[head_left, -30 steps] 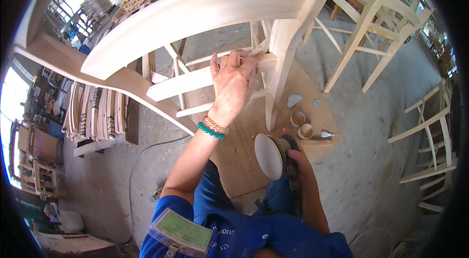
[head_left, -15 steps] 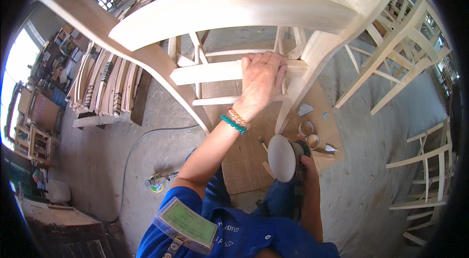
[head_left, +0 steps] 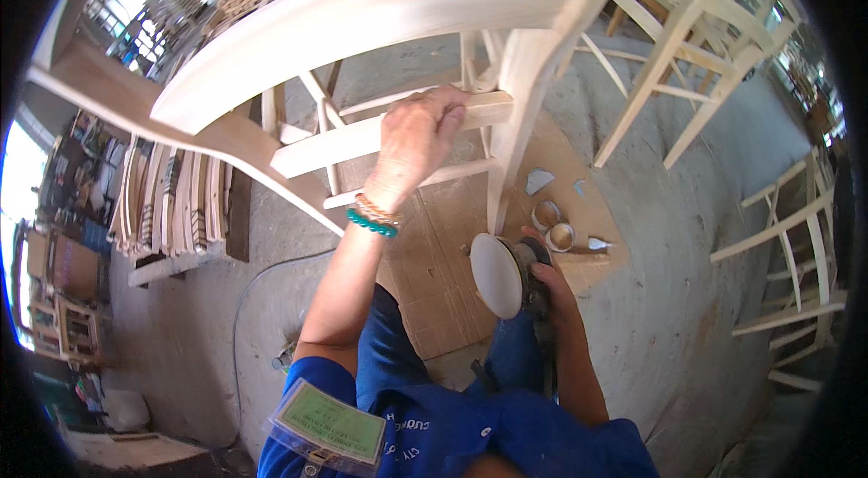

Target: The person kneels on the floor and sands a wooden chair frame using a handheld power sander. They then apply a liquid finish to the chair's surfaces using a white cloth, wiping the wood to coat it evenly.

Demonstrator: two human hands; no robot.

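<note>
Unfinished wooden chair (head_left: pixel 380 8), now tipped nearer across the upper view, has its back slat (head_left: pixel 362 139) clamped by the left hand (head_left: pixel 420 139), while the right hand (head_left: pixel 551 283) stays closed around the disc sander (head_left: pixel 497 274) held low over the cardboard sheet (head_left: pixel 443 252).

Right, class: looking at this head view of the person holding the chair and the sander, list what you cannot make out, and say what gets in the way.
- Left hand fingers: curled over the chair rail, tips hidden behind it.
- Sander body: mostly covered by the right hand; only the pale disc shows.
- Chair feet: cut off by the dark fisheye rim.
- Small tins on the cardboard: too small to tell contents.
</note>
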